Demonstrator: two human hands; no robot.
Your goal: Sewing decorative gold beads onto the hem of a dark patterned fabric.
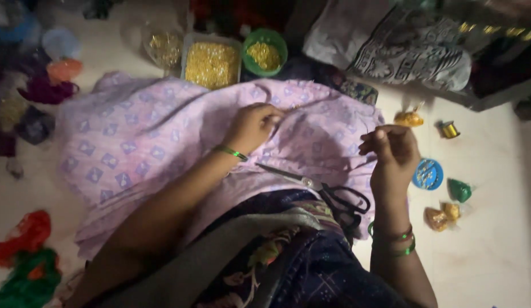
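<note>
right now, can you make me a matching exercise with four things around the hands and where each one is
Things:
1. black-handled metal scissors
2. round green bowl of gold beads
3. round blue dish of small pieces
4. left hand

Places:
a. on the pale floor, just right of the right hand
b. pressing on the lilac patterned cloth
c. lying on the cloth edge over the lap, between the two forearms
d. at the far edge of the cloth, beside a rectangular tray of gold beads

Pairs: 1-c, 2-d, 3-a, 4-b
</note>
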